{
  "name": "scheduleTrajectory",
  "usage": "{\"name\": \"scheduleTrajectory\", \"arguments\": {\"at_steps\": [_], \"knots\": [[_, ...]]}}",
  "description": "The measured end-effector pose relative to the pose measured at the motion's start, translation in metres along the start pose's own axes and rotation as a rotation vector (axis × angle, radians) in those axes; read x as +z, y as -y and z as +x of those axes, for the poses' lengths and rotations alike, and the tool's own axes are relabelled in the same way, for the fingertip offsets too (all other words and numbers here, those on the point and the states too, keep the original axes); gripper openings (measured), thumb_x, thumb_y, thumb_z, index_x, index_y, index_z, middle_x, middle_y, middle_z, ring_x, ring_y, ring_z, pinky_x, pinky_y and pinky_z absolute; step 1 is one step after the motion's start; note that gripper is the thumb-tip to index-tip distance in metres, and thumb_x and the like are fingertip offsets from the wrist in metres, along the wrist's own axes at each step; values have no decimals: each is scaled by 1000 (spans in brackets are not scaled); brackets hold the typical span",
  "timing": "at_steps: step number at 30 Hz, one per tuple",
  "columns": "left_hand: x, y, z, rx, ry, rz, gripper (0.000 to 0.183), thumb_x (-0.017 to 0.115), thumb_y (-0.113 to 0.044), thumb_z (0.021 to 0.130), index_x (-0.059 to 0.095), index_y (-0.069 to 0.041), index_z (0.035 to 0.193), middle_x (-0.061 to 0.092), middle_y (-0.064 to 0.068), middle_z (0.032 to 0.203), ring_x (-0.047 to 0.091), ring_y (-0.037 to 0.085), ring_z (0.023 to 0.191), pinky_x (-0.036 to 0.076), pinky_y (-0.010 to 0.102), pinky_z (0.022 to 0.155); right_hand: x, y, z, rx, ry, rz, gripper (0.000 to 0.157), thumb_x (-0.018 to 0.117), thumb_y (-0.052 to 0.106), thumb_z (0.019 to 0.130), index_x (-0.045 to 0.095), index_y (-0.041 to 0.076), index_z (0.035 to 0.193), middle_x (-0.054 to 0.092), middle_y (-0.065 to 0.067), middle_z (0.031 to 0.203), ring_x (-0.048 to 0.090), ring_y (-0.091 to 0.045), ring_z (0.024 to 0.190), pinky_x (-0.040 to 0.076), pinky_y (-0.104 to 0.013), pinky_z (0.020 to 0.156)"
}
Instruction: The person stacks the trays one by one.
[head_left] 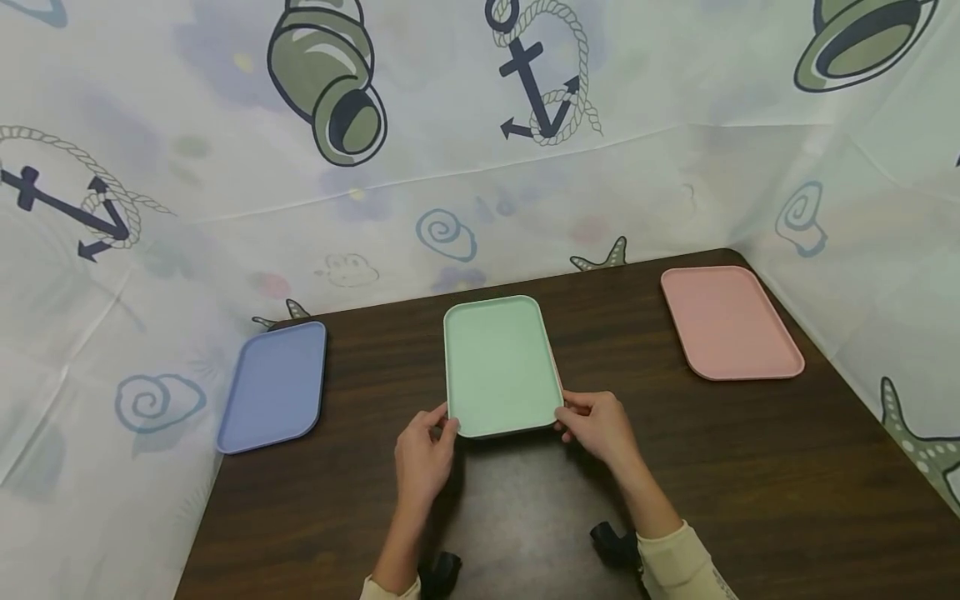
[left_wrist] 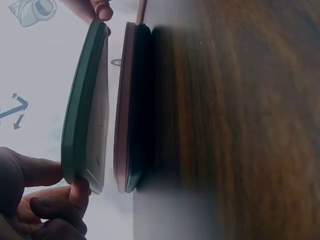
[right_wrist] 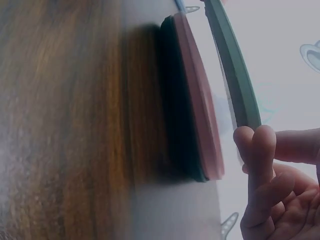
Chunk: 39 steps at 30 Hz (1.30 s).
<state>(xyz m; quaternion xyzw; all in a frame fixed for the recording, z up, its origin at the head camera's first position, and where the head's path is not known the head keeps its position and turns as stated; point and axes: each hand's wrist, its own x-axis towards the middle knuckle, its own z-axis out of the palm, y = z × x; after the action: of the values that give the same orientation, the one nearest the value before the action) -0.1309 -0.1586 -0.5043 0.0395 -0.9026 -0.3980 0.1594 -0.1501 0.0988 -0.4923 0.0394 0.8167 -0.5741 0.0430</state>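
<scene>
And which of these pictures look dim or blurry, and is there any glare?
Head view: bright, fairly clear, pale sheen on the table in front of the green tray; left wrist view: dimmer, wood grain blurred; right wrist view: also dim, grain smeared.

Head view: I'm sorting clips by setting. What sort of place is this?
Probably a makeshift filming booth: a sheet printed with anchors and shells screens the back and sides of a dark table, and black gear shows by each wrist.
</scene>
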Motion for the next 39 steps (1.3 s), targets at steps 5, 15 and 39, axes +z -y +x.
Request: {"name": "scheduleTrajectory", "arguments": {"at_steps": [5,15,39], "knots": [[4,-2,0,-17,29,11,27,71,-16,89,74,-6,114,65,-4,82,44,9,54,38,30,55,-1,-5,3,20,5,-23,38,68,7,88,65,-4,124,71,-6,70,65,-18,54,38,-24,45],[9,-3,2,-12,26,28,26,70,-17,89,75,-6,112,64,-4,79,44,11,56,38,30,57,-1,-11,6,61,1,-36,39,67,9,89,65,-2,126,71,-5,71,67,-25,59,40,-25,50],[8,-5,0,-60,154,80,38,66,-20,92,66,-6,127,62,-3,82,48,16,65,42,37,64,1,-17,10,57,-8,-78,41,71,16,90,65,3,128,71,-2,72,66,-21,58,42,-27,54]]}}
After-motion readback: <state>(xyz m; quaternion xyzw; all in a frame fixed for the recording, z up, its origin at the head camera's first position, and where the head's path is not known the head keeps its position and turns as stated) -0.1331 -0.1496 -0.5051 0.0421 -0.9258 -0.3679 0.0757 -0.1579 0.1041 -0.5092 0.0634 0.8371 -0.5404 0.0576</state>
